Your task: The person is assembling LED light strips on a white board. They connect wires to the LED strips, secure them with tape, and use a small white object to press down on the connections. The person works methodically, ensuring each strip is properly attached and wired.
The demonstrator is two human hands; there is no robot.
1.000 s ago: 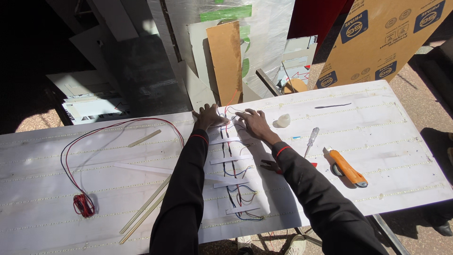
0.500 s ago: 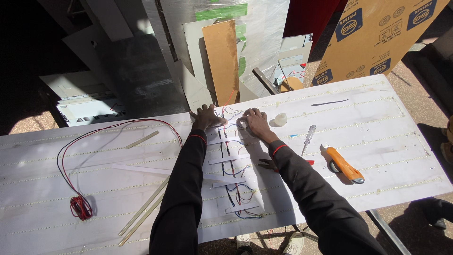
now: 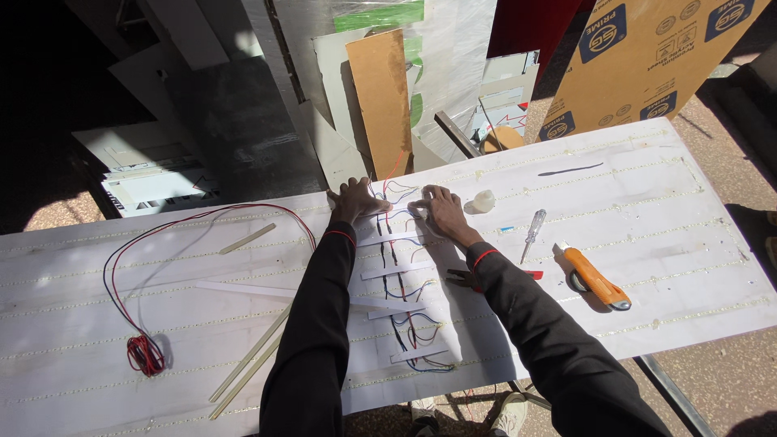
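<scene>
sunlit white board [image 3: 647, 243], long and laid crosswise like a tabletop, fills the view, with cardboard and grey sheets leaning behind it. both hands rest at its far edge: the left hand [image 3: 354, 199] lies flat with fingers spread, the right hand [image 3: 441, 210] lies palm down just beside it, neither one clasping anything. between them begins the wired strip panel [image 3: 401, 291], a run of short white strips joined by red, blue and black wires; its long axis runs from the hands back toward the person, between the two sleeves. right of the right arm lie pliers [image 3: 469, 279], a small screwdriver [image 3: 532, 231] pointing away and an orange utility knife [image 3: 595, 277] set slantwise. a white lump [image 3: 483, 201] sits near the right hand. far left, a red and black wire loop [image 3: 146, 307] ends in a coil.
</scene>
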